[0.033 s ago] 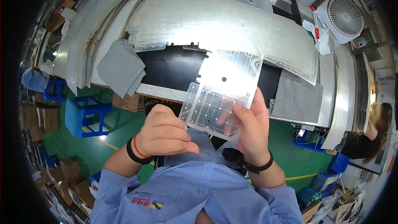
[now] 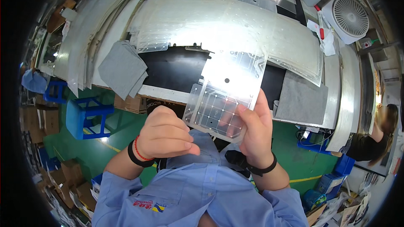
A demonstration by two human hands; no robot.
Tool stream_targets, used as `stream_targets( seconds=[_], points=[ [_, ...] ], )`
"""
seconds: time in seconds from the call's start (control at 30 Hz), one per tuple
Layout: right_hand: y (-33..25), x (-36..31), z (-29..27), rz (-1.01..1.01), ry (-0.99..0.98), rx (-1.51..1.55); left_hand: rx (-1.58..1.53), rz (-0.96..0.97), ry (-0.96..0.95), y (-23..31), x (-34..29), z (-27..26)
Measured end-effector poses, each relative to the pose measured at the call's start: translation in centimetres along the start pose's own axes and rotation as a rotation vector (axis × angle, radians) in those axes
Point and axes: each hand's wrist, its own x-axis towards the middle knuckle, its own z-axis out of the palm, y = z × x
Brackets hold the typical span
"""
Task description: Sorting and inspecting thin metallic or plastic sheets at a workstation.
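Observation:
My right hand (image 2: pixel 257 132) grips a clear plastic sheet (image 2: pixel 207 120) printed with pale traces and dots, its thumb on the front face and its fingers behind, seen through the sheet. The sheet is held tilted above the table's near edge, and its upper part is washed out by glare. Close to the sheet's lower left edge, my left hand (image 2: pixel 166 134) is closed, fingers curled in and thumb pointing right. Whatever the left fingers may hold is hidden. Beyond the hands, large clear printed sheets (image 2: pixel 176 12) cover much of the black work surface (image 2: pixel 172 68).
Grey cloths lie at the left (image 2: pixel 122 67) and a grey cloth mat at the right (image 2: pixel 301 96). A white fan (image 2: pixel 347 17) and a red pen (image 2: pixel 321 27) are at the back right. A blue stool (image 2: pixel 78 117) stands at left. Another person (image 2: pixel 374 141) is at far right.
My right hand and the plastic sheet have shifted very slightly. Both hands otherwise keep the same pose.

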Motion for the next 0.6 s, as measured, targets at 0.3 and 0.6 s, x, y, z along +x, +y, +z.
stream_targets(
  seconds=[0.3,0.6],
  points=[
    [0.9,0.2,1.7,-0.007,0.116,0.238,-1.457,-0.835,0.219,-0.1,7.9,0.9],
    [-0.6,0.5,0.4,0.161,-0.003,0.541,-2.094,-1.306,-0.046,2.0,3.5,5.1]
  ],
)
